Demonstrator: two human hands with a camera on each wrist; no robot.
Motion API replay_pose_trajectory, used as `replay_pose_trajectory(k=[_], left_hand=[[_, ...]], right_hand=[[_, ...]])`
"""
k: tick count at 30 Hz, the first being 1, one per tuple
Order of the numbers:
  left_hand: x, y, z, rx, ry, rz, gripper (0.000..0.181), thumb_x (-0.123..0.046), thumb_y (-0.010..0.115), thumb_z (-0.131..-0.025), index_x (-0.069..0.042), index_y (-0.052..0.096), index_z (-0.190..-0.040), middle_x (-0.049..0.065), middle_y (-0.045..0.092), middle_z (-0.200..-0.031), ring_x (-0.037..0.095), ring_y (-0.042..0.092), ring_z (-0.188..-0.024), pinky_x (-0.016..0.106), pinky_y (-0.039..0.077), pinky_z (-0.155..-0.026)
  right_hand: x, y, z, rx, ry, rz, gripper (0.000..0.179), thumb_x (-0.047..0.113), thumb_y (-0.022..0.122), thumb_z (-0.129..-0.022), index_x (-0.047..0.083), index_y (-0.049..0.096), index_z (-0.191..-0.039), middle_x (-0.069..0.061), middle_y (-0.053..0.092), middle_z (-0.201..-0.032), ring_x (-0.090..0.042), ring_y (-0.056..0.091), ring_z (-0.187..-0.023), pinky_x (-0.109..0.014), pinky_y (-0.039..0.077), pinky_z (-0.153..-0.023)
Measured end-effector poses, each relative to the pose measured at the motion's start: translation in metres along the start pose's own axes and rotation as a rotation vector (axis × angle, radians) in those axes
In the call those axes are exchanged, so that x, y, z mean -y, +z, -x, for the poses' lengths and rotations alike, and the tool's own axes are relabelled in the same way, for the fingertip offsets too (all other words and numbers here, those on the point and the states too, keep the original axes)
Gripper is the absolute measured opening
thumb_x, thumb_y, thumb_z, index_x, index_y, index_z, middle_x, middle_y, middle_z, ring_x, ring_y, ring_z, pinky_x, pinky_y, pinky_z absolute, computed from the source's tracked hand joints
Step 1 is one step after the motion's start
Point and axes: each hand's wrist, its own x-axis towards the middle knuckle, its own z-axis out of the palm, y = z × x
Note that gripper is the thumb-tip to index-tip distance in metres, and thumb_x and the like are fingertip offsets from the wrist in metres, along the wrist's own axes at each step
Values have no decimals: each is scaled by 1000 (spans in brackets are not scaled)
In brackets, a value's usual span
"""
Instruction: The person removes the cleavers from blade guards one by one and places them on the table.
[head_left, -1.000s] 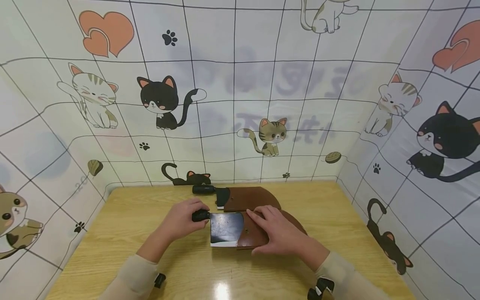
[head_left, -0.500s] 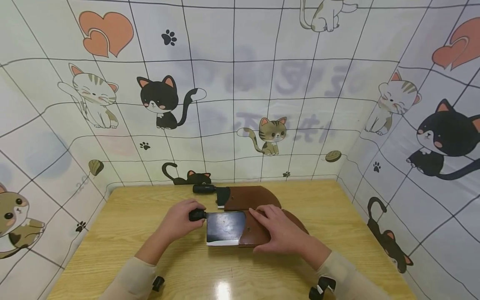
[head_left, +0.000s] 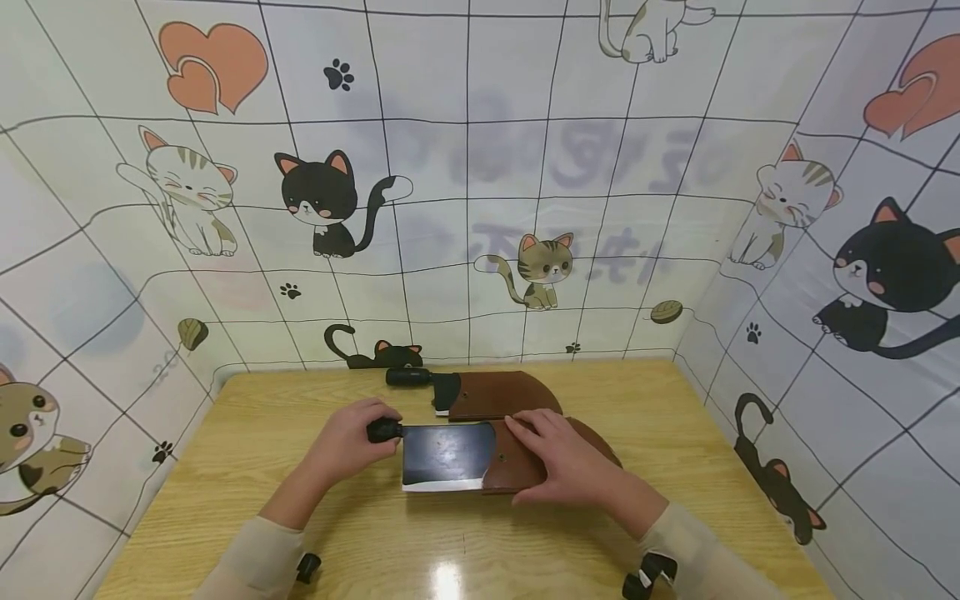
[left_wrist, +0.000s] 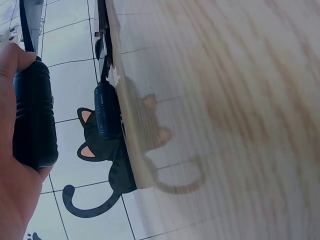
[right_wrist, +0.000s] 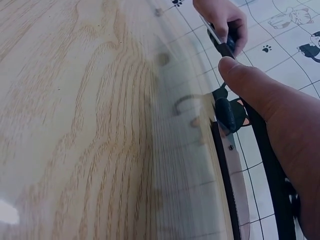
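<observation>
A cleaver (head_left: 448, 457) with a dark blade and bright cutting edge sits partly inside a brown leather sheath (head_left: 512, 467). Its black handle (left_wrist: 34, 115) is gripped by my left hand (head_left: 358, 440). My right hand (head_left: 564, 460) holds the sheath, thumb at the near side and fingers over the far edge. In the right wrist view the sheath (right_wrist: 270, 175) shows edge-on under my thumb, off the tabletop. The front part of the blade is hidden in the leather. Just behind lies a second cleaver in a brown sheath (head_left: 501, 393), its black handle (head_left: 408, 377) pointing left.
The light wooden table (head_left: 465, 542) is glossy and reflects a lamp near the front. A white cloth wall (head_left: 435, 250) printed with cats and grid lines stands along the back and both sides. The second cleaver rests close to the table's back edge.
My left hand has moved left with the handle, and more of the blade shows out of the sheath. My right hand has shifted slightly right with the sheath. The second cleaver stays put.
</observation>
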Motion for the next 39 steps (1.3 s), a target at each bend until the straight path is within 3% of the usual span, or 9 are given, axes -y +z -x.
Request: replay_pose_trajectory(k=[8, 16, 24, 34, 39], left_hand=[[3, -4, 4, -5, 10, 0, 34, -20, 92, -87, -14, 81, -119, -6, 73, -114, 18, 70, -101, 45, 60, -86], [8, -7, 8, -4, 1, -9, 32, -20, 93, -87, -20, 81, -117, -9, 73, -112, 16, 70, -99, 44, 60, -85], [12, -9, 10, 6, 0, -1, 32, -19, 93, -88, -15, 81, -117, -9, 74, -112, 16, 70, -100, 44, 60, -86], [23, -11, 14, -3, -5, -15, 32, -20, 94, -86, -19, 81, -115, -13, 73, -111, 13, 70, -98, 41, 60, -85], [28, -14, 17, -9, -5, -14, 33, -20, 94, -86, -16, 82, -116, -13, 72, -110, 12, 69, -97, 42, 60, -84]], right_hand=[[-1, -2, 3, -11, -19, 14, 121, 69, 92, -80, 11, 40, -172, -9, 43, -167, -32, 39, -152, -62, 44, -117], [-4, -1, 6, -29, -32, 2, 122, 67, 95, -78, 10, 40, -172, -9, 44, -166, -32, 41, -151, -63, 44, -115], [-7, -3, 9, -14, -10, -29, 125, 67, 96, -76, 16, 38, -174, -7, 42, -168, -30, 39, -153, -62, 43, -117], [-9, -3, 14, -17, 10, -44, 124, 67, 97, -75, 14, 41, -172, -6, 43, -167, -30, 39, -153, -60, 43, -118], [-12, -2, 15, -5, 29, -34, 125, 70, 95, -76, 17, 38, -173, -5, 41, -168, -29, 38, -155, -60, 41, -120]])
